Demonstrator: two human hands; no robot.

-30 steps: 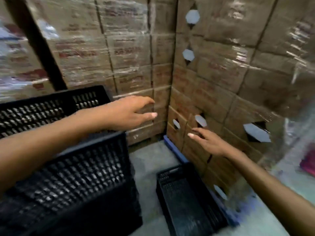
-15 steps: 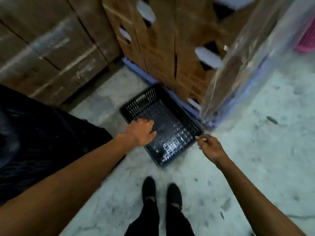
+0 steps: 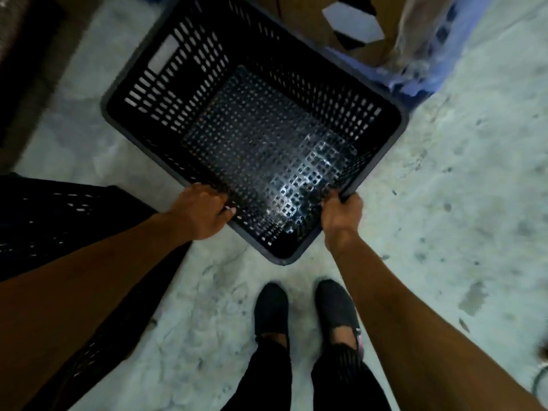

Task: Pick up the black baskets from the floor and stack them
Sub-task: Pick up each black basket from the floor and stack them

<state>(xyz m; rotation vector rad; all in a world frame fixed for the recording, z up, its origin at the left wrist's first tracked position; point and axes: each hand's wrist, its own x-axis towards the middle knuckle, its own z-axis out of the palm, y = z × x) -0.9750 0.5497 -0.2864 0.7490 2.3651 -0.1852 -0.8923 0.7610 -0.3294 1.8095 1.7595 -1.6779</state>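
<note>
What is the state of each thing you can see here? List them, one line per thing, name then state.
black basket: empty, upright, gripped at its near rim.
left hand: closed on the basket's near-left rim.
right hand: closed on the basket's near-right rim.
stacked baskets: standing at the person's left, untouched.
cardboard box: behind the basket, with a cut-out opening.
shoes: planted side by side on the concrete.

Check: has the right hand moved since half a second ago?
Yes. The right hand has closed onto the black basket's near rim, leaving the bare concrete floor beside it.
</note>
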